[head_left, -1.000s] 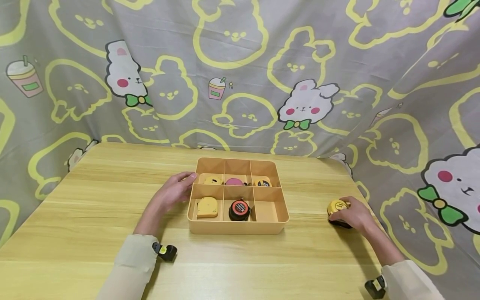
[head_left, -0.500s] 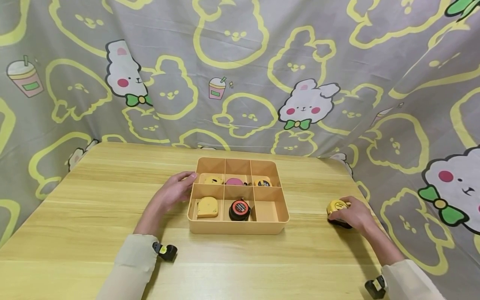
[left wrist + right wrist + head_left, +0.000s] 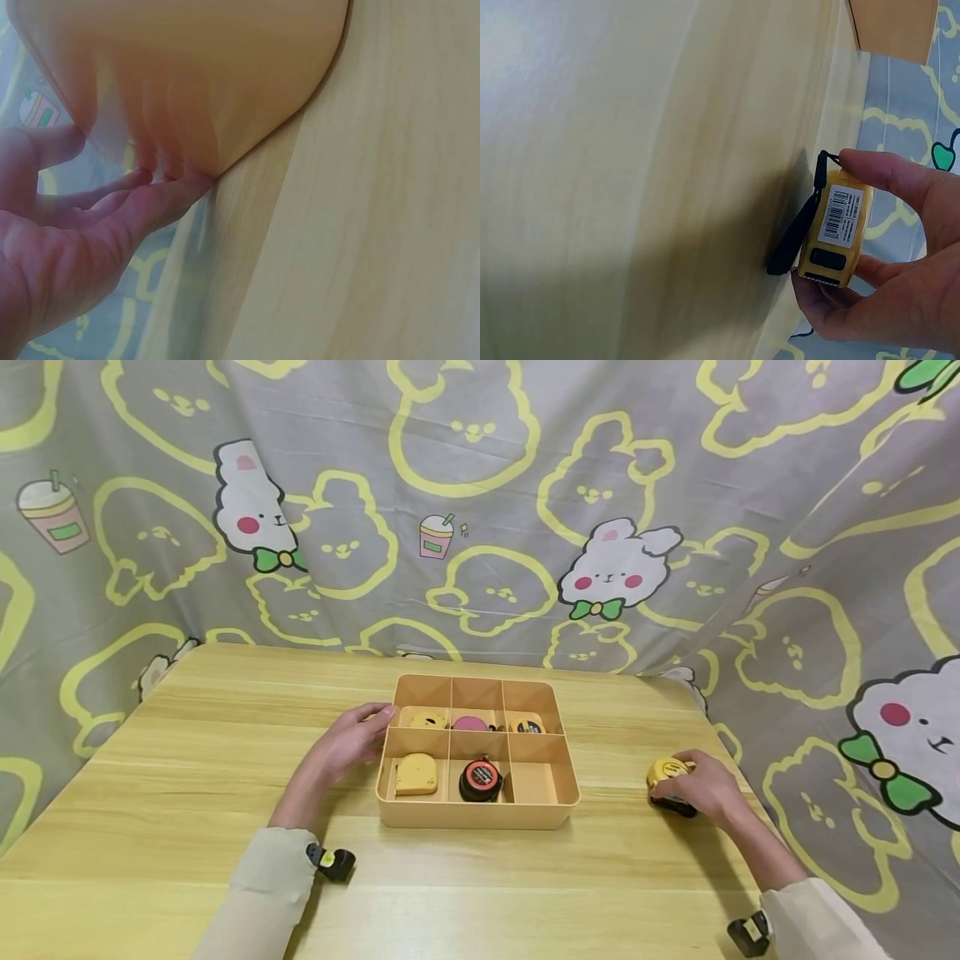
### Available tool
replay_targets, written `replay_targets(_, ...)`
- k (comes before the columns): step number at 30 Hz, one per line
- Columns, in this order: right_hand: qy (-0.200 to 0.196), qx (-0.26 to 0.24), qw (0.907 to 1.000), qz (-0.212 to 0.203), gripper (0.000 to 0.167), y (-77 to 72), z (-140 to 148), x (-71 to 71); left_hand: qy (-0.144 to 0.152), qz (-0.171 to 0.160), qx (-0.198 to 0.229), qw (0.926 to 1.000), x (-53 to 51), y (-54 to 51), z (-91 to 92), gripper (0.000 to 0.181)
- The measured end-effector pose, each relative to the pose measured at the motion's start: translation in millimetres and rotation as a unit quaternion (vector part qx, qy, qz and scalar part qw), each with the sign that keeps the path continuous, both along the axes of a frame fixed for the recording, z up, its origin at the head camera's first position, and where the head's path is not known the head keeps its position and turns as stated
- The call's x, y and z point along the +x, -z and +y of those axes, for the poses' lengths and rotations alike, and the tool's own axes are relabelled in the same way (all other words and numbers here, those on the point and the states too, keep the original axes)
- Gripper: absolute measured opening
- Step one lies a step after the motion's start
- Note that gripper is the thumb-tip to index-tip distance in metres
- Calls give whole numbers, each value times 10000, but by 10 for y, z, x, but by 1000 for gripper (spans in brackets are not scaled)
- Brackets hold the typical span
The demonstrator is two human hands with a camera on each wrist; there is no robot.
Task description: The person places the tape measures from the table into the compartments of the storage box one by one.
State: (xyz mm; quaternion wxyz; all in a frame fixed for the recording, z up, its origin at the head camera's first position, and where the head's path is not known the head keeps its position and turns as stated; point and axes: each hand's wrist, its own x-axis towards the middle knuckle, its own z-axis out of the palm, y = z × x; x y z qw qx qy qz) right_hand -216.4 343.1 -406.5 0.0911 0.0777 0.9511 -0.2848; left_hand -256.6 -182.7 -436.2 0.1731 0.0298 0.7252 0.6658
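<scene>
My right hand (image 3: 708,787) grips a yellow tape measure (image 3: 664,772) between thumb and fingers, to the right of the box. In the right wrist view, its black strap hangs beside the case and a barcode label faces the camera. My left hand (image 3: 348,745) touches the left wall of an orange-tan divided box (image 3: 480,816), fingertips against the outside. A yellow bread-shaped tape measure (image 3: 416,775) lies in the front left compartment. The front middle one holds a black and red tape measure (image 3: 480,781). The front right compartment holds nothing.
Partly hidden by the divider, the back row holds a yellow item (image 3: 428,721), a pink round item (image 3: 471,724) and a yellow and dark item (image 3: 527,727). A patterned curtain (image 3: 495,527) surrounds the wooden table (image 3: 420,893).
The right hand and the yellow tape measure have shifted slightly left, towards the box. The left hand keeps its place at the box.
</scene>
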Motion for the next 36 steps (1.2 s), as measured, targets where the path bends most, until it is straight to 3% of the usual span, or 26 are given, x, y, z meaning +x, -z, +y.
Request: replay_targets(36,-379,-382,9981,302,82,-244,-744,-130,-53,-12,-32,10000,-1,-3,6,64)
